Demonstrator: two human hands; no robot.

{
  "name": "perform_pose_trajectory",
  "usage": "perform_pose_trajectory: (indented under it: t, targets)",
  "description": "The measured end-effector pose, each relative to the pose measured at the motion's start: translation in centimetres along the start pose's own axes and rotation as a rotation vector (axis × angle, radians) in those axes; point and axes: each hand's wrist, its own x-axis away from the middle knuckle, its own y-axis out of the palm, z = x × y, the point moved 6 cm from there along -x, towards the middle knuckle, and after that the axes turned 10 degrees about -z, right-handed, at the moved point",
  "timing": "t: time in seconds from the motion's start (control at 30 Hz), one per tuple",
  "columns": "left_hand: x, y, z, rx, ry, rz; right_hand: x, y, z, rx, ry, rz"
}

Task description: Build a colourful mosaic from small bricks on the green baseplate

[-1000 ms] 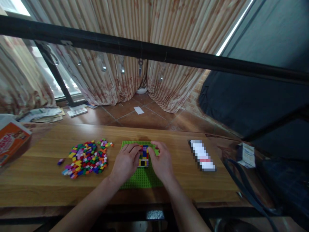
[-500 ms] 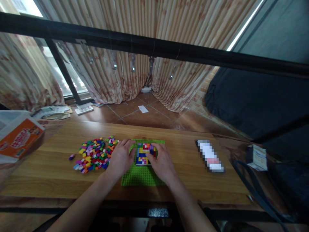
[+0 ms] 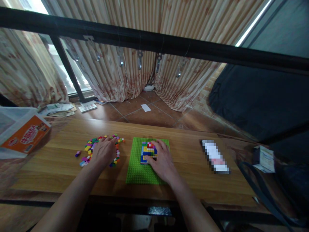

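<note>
Over a heap of small coloured toy bricks (image 3: 85, 159) on the left, my left hand (image 3: 103, 150) reaches with its back up and fingers extended. Its fingertips are partly hidden among the bricks, and I see no brick held. A green baseplate (image 3: 137, 175) lies in the middle of the table. On it stands a low, multicoloured block of toy bricks (image 3: 145, 153), with yellow, blue, red and white on top. My right hand (image 3: 162, 159) curves around this block's right side, thumb at the near side and fingers at the far right, covering part of it.
One purple brick (image 3: 77, 153) lies left of the heap. A phone-like slab with a pixelated face (image 3: 214, 156) rests at the table's right. A clear plastic box with an orange label (image 3: 26, 133) stands at the left. A dark rail (image 3: 149, 33) crosses above.
My left hand has moved left from the baseplate's edge to above the brick heap. My right hand stays at the brick block. The view has shifted slightly.
</note>
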Motion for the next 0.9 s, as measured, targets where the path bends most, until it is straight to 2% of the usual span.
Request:
perform_pose_trajectory:
  t: [0.3,0.6,0.77,0.9]
  targets:
    - [-0.21,0.36,-0.11,0.044,-0.027,-0.094,-0.10,-0.09,0.08,0.005,0.017,-0.016]
    - [0.14,0.23,-0.01,0.013,-0.050,-0.068,-0.20,-0.19,-0.11,0.011,0.032,-0.039]
    - [-0.03,0.32,-0.06,0.029,-0.092,-0.159,-0.17,-0.25,-0.17,0.026,0.034,-0.041]
    - [-0.06,0.27,-0.17,0.044,-0.093,-0.139,-0.16,-0.24,-0.06,0.035,0.031,-0.039]
